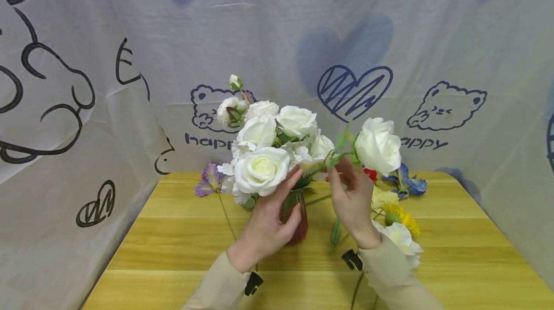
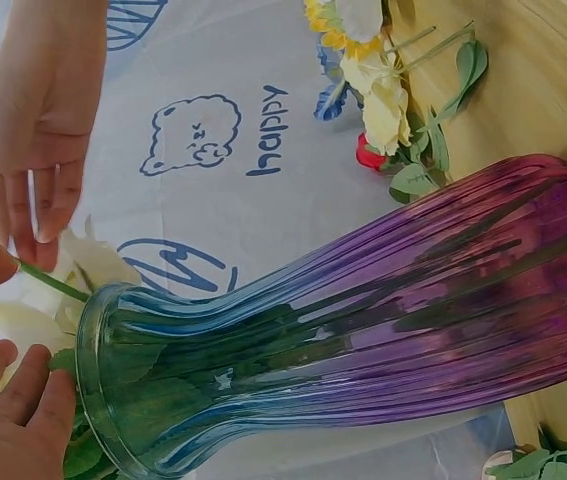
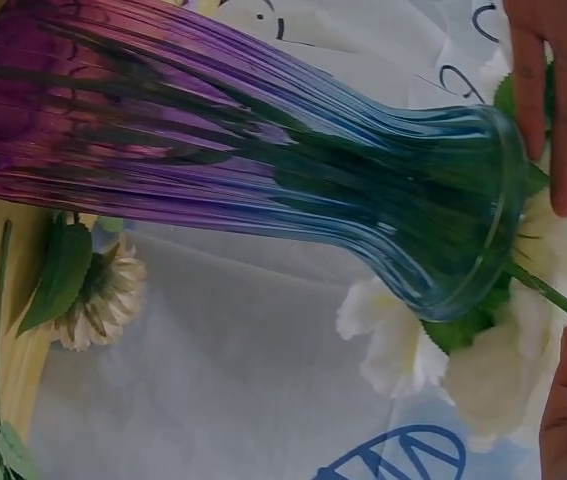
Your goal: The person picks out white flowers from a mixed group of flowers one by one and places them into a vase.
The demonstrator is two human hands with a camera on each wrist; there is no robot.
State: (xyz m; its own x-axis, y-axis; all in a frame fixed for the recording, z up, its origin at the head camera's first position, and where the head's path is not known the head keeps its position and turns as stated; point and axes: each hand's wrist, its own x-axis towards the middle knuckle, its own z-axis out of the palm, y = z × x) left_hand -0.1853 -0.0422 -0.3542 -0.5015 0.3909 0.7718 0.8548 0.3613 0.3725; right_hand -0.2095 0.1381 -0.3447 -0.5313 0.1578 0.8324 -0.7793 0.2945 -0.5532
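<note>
A ribbed glass vase [image 2: 363, 310], blue-green at the mouth, purple and pink lower down, stands upright on the table. It holds a bunch of white flowers [image 1: 261, 170], their dark stems showing through the glass. My right hand [image 1: 352, 199] pinches the green stem [image 3: 553, 297] of a white rose [image 1: 378, 145] whose head leans out to the right. That stem slants in at the vase's rim [image 3: 508, 200]. On the other side, my left hand [image 1: 272, 223] has its fingers extended at the rim, against the flowers, with the thumb apart.
Right of the vase lie a yellow flower [image 1: 402, 218], a white flower [image 1: 400, 240], a blue flower [image 1: 407, 182] and a red flower [image 2: 370, 152]. A purple flower [image 1: 209, 180] lies at the left on the wooden table [image 1: 173, 242]. A printed curtain [image 1: 268, 36] hangs behind.
</note>
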